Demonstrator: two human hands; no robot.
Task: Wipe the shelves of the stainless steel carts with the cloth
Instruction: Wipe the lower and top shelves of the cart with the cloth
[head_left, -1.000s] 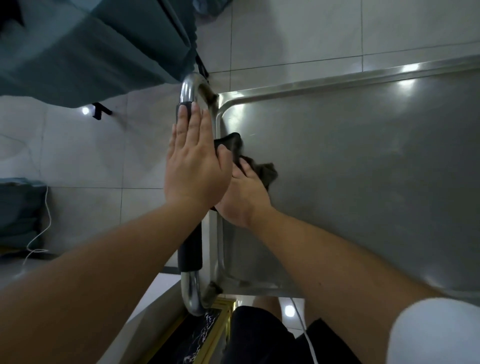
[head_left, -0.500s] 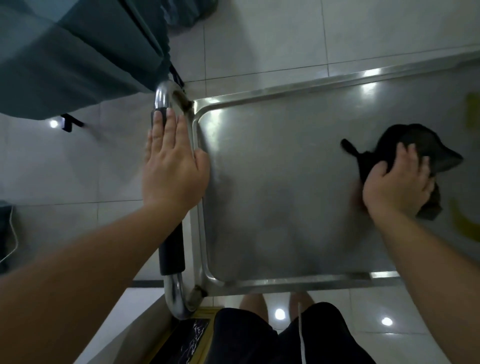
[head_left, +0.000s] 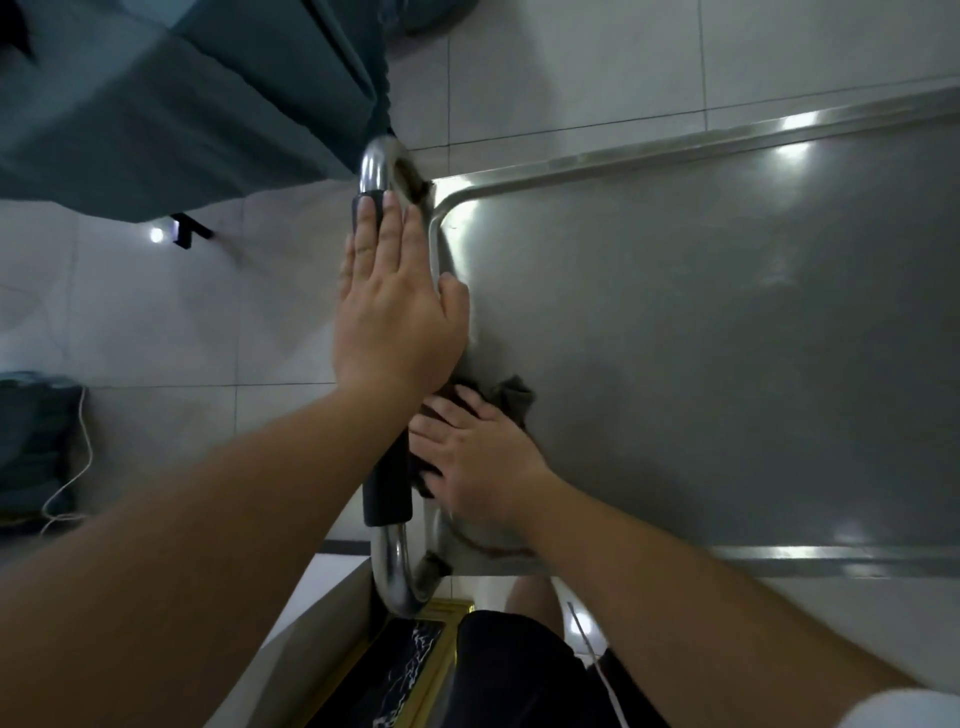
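Under our right hand (head_left: 480, 460), fingers flat, the dark cloth (head_left: 511, 397) presses the top shelf (head_left: 727, 338) at its left rim. Our left hand (head_left: 397, 306) rests flat on the handle (head_left: 387, 483). We judge wiping underway; other shelves are unseen.

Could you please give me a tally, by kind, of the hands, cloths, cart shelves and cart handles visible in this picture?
Hands: 2, the left hand flat on the handle and the right hand pressing the cloth.
Cloths: 1, a dark cloth.
Cart shelves: 1, a stainless steel shelf.
Cart handles: 1, a handle with a black sleeve.
Total: 5.
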